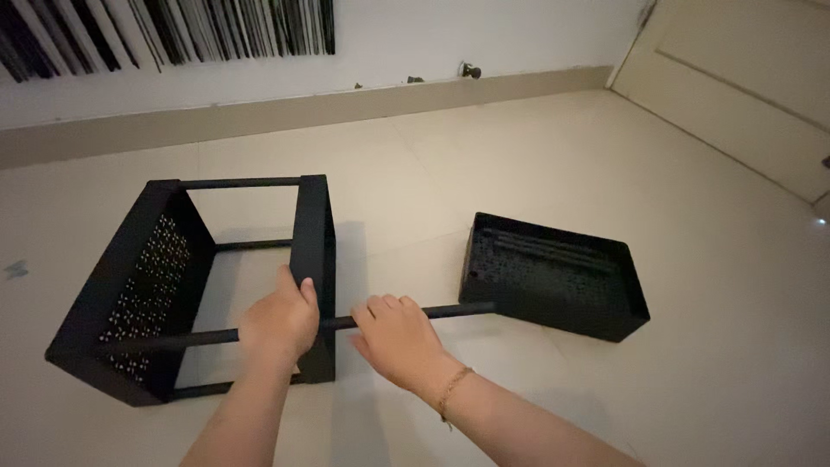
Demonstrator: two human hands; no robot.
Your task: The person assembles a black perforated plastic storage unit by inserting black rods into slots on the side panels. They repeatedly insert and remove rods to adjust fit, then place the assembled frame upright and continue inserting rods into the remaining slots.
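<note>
Centre-left of frame, on pale tiled floor (536,164): black perforated metal rack frame (143,285). Long thin black rod (450,310) running left-right through its side panel. Left hand (278,324) clasped on panel edge; right hand (398,339) curled loosely over rod, nearer its free end. Separate black perforated tray (553,277) centre-right.

**Pale tiled room in dim light**

A floor (536,156) of large cream tiles runs to a white wall (484,39) edged by a beige skirting board (259,112). Black-and-white striped hanging strips (164,30) cover the upper left. A cream door (743,78) stands at right.
</note>
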